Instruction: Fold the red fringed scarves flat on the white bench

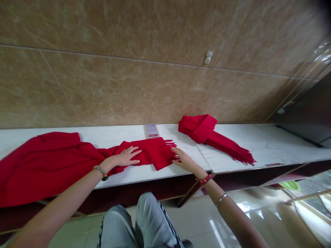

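Note:
A red scarf (147, 151) lies along the white tabletop, its fringed end toward the middle and its wide, rumpled part spreading left and over the front edge. My left hand (126, 156) rests flat on the scarf with fingers spread. At the fringe, my right hand (184, 160) has its fingers stretched out, touching or just over the strands; nothing shows gripped in it. Farther right lies a second red scarf (198, 127), folded over itself, with its fringe pointing right and toward me.
Behind the near scarf lies a small blurred rectangular item (151, 131). A brown tiled wall (129, 93) rises along the table's back, with a small white hook (208, 57). A dark appliance-like box (307, 110) stands at the right end. Open shelf space (144, 189) runs below.

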Demonstrator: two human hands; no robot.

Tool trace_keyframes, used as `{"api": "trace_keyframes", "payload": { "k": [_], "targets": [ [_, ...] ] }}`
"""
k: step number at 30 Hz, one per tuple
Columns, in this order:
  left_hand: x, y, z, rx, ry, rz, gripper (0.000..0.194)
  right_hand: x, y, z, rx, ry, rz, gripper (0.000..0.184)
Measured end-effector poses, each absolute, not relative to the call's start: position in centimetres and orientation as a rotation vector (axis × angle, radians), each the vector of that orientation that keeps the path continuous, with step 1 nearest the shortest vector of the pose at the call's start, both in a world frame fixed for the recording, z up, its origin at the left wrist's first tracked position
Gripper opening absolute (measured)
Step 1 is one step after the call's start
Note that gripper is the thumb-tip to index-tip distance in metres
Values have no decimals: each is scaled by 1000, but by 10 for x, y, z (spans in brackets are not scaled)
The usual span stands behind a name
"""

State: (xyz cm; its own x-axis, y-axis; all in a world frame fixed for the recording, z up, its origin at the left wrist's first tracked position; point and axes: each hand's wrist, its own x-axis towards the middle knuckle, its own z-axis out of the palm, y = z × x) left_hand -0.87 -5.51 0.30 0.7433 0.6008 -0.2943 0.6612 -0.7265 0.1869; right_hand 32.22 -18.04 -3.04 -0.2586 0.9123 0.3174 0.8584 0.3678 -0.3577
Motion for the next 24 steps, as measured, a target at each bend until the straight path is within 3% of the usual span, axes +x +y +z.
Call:
{"api": "trace_keyframes", "payload": {
  "k": [8, 14, 24],
  "targets": [
    [-53, -47, -8, 2787, 919, -240, 53, 320, -174, -30, -1599, -2392, -14, 39],
    [-72, -43, -5, 2789, 906, -236, 45, 318, -168, -36, -1530, -2502, -137, 41],
    [-147, -34, 1, 2885, 902, -214, 45, 378, -230, -52, -1850, -2355, -428, 40]
  ]
}}
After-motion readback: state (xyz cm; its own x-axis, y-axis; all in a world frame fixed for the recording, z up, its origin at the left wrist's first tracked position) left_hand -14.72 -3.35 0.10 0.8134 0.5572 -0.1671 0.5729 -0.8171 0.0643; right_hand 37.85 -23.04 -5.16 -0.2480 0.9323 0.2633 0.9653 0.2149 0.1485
